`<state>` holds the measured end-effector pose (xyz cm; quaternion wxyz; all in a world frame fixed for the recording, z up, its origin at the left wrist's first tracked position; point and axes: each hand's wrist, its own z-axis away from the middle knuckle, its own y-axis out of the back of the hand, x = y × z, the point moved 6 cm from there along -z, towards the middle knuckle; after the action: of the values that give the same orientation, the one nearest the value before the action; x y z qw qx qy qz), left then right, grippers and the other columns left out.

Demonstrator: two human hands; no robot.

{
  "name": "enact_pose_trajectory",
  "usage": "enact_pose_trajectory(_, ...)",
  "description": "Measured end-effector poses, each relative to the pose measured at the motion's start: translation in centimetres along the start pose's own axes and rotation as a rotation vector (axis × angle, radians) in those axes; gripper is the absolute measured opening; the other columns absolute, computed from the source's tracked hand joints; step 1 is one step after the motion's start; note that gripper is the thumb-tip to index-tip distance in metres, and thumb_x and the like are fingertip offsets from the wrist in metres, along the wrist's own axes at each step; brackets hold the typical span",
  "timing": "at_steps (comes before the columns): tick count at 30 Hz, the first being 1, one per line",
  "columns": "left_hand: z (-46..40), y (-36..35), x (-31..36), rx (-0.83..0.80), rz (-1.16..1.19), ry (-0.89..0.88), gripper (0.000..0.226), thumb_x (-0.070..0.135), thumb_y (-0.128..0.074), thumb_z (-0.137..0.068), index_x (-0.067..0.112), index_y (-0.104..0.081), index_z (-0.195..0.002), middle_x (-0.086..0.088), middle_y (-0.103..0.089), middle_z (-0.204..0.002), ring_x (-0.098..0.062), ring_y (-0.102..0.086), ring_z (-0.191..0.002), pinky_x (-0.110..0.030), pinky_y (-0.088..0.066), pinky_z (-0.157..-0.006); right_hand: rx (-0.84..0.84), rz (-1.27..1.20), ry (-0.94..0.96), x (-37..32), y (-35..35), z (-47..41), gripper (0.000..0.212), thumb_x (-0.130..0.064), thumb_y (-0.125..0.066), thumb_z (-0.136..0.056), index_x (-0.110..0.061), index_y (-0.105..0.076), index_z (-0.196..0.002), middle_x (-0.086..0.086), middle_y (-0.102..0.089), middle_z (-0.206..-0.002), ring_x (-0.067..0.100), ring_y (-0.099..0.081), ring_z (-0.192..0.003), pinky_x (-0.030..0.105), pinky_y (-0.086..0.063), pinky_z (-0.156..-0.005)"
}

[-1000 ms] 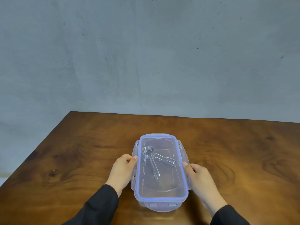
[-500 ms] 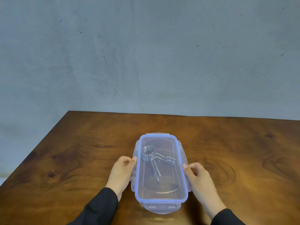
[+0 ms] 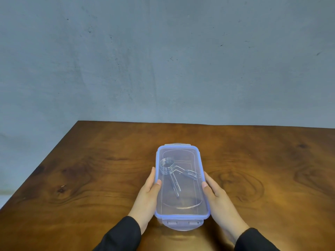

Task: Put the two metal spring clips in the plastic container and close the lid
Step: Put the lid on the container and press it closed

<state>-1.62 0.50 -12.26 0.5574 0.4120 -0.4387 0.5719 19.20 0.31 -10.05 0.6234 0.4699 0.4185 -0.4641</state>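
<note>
- Step in hand: lid closure. Lid [image 3: 181,180] sits flat on the plastic container [image 3: 182,217], which stands on the tabletop [image 3: 90,178] near its front edge.
- Spring clips [image 3: 172,172]: inside container, visible thru clear lid, coils toward far-left corner, legs running toward the near and right sides. Task says 2; the wires overlap, so count reads as 2 w/ low confidence.
- Left hand [image 3: 147,194]: pressed flat along container's left long side, thumb tip on lid rim, fingers extended, not curled. Clamped against the side wall/latch area.
- Right hand [image 3: 217,198]: mirrors it on right long side, thumb tip on rim, fingers extended along the wall.
- Side latches: hidden behind both hands; appear folded down, can't confirm locked.
- Near-end latch [image 3: 182,223]: flap sticks out flat, judged not yet snapped. Far-end latch [image 3: 178,144]: edge only in view, state unclear.
- Next move (judgement): shift hands to the end flaps, fold each down over the rim, press till it seats. Keep container steady while pressing.
- Count: 1 container, 1 lid, 2 hands, 4 latches presumed.
</note>
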Motion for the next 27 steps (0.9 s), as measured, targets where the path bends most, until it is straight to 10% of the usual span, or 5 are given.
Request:
enact_pose_trajectory(6,0.2,0.0,-0.5,0.01,0.075,0.041,0.048,0.04,-0.047,-0.102,0.049,-0.033,-0.147,0.021,-0.049,-0.145,-0.011,-0.052,-0.129,-0.043,-0.044,-0.11,-0.041,-0.147,-0.048,0.7,-0.5,0.2,0.037,-0.04,-0.04,-0.105,-0.049,-0.051,-0.139,-0.028,-0.064,-0.129,-0.003,-0.062,-0.116,0.02,-0.056,-0.084)
enact_pose_trajectory(11,0.4,0.0,0.3,-0.023,-0.14,0.012,0.057,0.051,-0.038,-0.1,0.047,-0.016,-0.152,0.019,-0.036,-0.153,-0.01,-0.043,-0.134,-0.019,-0.049,-0.096,0.03,-0.06,-0.046,0.8,0.1,0.0,0.048,-0.042,-0.044,-0.103,-0.04,-0.037,-0.151,-0.022,-0.044,-0.151,0.005,-0.047,-0.135,0.022,-0.045,-0.1)
enact_pose_trajectory(14,1.0,0.7,1.6,0.064,-0.525,-0.165,0.065,0.064,-0.034,-0.094,0.05,-0.009,-0.152,0.026,-0.004,-0.162,-0.008,-0.001,-0.15,-0.039,-0.017,-0.122,0.192,0.224,0.086,-1.0,2.2,-0.9,0.061,-0.042,-0.048,-0.101,-0.028,-0.028,-0.157,-0.01,-0.027,-0.163,0.012,-0.029,-0.148,0.03,-0.029,-0.115)
enact_pose_trajectory(17,2.6,-1.1,2.5,-0.089,-0.96,-0.433,0.073,0.073,-0.025,-0.085,0.046,-0.013,-0.151,0.03,0.011,-0.157,0.013,0.024,-0.139,-0.026,0.013,-0.119,0.218,0.397,0.263,-4.7,3.0,-3.5,0.05,-0.04,-0.05,-0.101,-0.024,-0.046,-0.148,-0.006,-0.052,-0.148,0.015,-0.048,-0.136,0.028,-0.037,-0.105)
enact_pose_trajectory(27,2.2,-2.0,1.0,-0.181,-1.304,-0.726,0.104,0.087,-0.045,-0.076,0.018,-0.032,-0.152,0.011,-0.019,-0.161,-0.004,0.001,-0.15,-0.039,0.005,-0.12,-0.116,1.071,0.325,-5.7,-3.4,-13.3,0.059,-0.054,-0.034,-0.102,-0.019,-0.041,-0.149,0.002,-0.044,-0.151,0.027,-0.04,-0.136,0.051,-0.032,-0.111)
